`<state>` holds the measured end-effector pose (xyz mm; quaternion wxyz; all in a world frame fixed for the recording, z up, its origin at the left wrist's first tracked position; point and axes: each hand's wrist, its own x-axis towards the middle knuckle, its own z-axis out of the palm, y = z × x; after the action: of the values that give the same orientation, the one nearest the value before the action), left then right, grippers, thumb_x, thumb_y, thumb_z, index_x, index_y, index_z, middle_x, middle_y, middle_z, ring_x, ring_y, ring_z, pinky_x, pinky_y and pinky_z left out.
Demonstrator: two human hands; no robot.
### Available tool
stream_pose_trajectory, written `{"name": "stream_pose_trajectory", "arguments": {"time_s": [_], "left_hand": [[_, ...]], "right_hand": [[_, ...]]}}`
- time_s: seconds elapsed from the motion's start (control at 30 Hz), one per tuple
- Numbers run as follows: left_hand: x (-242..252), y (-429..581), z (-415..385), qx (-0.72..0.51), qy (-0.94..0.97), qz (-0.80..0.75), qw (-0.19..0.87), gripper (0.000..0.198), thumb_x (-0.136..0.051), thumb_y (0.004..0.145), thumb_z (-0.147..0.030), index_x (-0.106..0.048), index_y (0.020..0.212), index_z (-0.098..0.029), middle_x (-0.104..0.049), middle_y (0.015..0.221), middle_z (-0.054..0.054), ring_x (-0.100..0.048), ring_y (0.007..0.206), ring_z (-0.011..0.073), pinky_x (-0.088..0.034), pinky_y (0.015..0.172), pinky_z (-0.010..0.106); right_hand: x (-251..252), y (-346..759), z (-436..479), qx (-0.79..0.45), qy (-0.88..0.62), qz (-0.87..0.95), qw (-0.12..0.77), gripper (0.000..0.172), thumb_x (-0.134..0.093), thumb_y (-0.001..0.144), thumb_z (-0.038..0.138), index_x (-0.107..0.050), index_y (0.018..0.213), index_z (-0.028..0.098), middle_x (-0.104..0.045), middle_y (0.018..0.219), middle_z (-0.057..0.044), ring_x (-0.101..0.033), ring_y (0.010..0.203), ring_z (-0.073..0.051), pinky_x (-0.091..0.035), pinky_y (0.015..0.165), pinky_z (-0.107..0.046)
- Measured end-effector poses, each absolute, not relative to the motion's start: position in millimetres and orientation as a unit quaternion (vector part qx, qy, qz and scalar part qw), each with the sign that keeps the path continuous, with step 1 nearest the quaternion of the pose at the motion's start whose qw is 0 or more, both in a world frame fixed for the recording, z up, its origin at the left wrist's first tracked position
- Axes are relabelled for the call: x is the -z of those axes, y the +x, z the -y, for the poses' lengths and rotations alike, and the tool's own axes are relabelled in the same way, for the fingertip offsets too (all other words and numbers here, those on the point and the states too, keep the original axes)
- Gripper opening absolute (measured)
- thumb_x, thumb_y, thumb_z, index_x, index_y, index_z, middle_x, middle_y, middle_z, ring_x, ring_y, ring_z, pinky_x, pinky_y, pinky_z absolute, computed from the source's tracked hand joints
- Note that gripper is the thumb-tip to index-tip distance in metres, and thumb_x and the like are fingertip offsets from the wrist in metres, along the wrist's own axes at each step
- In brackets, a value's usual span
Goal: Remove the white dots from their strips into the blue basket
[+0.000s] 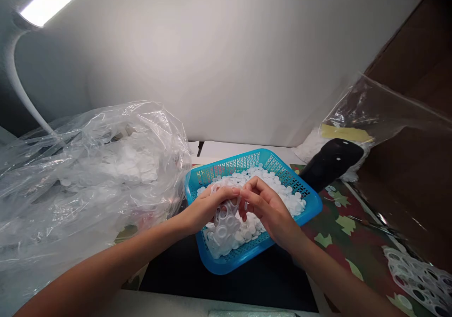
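The left hand [210, 209] is pinching a translucent plastic ring frame [222, 227] while the right hand [268, 211] is pressing its curled fingertips against it, just above white plastic discs [278, 190] heaped in a blue mesh basket [226, 264]. (A clear plastic bag [88, 176] is slumping nearby.) A punched white sheet [416, 279] is lying on the leaf-patterned table cover [346, 227].

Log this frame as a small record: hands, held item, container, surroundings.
left hand: grips the sheet
right hand: beside the sheet, grip unclear
held item: translucent perforated plastic sheet
container: blue mesh basket
contents: loose white plastic discs
left of basket: clear plastic bag, white discs inside
right of basket: black object, camouflage-patterned mat, perforated white plastic sheet
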<state>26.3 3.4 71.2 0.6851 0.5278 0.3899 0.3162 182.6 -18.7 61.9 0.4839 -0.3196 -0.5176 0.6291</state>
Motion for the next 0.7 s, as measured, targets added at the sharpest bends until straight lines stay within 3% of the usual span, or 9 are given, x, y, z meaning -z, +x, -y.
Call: {"name": "stream_pose_trajectory", "arguments": {"time_s": [0.17,0.47,0.7], "left_hand": [[-70.2,22.6,-2.9,-0.275,0.563,-0.391,0.674,0.038,-0.045,0.078,-0.039,-0.065,0.059,-0.013,-0.051,0.053,0.001,-0.04,0.046,0.0103,-0.024,0.042,0.023],[-60.5,19.4,-3.5,-0.257,0.496,-0.4,0.727,0.027,-0.045,0.066,-0.034,-0.06,0.055,-0.014,-0.061,0.056,0.006,-0.048,0.045,0.0141,-0.029,0.042,0.024],[-72.7,25.9,1.7,-0.3,0.578,-0.405,0.642,0.027,-0.043,0.072,-0.031,-0.053,0.053,-0.016,-0.046,0.046,-0.001,-0.039,0.043,0.0104,-0.026,0.041,0.023]], "right_hand": [[-63.8,181.9,19.7,-0.581,-0.357,0.576,0.451,0.027,-0.055,0.085,0.039,-0.053,0.067,0.019,-0.052,0.063,0.003,-0.047,0.058,-0.011,-0.039,0.059,-0.025],[-62.6,183.0,20.3,-0.583,-0.354,0.579,0.447,0.031,-0.049,0.088,0.041,-0.05,0.066,0.019,-0.048,0.06,0.003,-0.044,0.056,-0.011,-0.037,0.057,-0.026],[-59.5,183.2,21.4,-0.563,-0.386,0.539,0.493,0.033,-0.056,0.084,0.039,-0.043,0.06,0.02,-0.038,0.053,0.006,-0.032,0.049,-0.009,-0.027,0.048,-0.024]]}}
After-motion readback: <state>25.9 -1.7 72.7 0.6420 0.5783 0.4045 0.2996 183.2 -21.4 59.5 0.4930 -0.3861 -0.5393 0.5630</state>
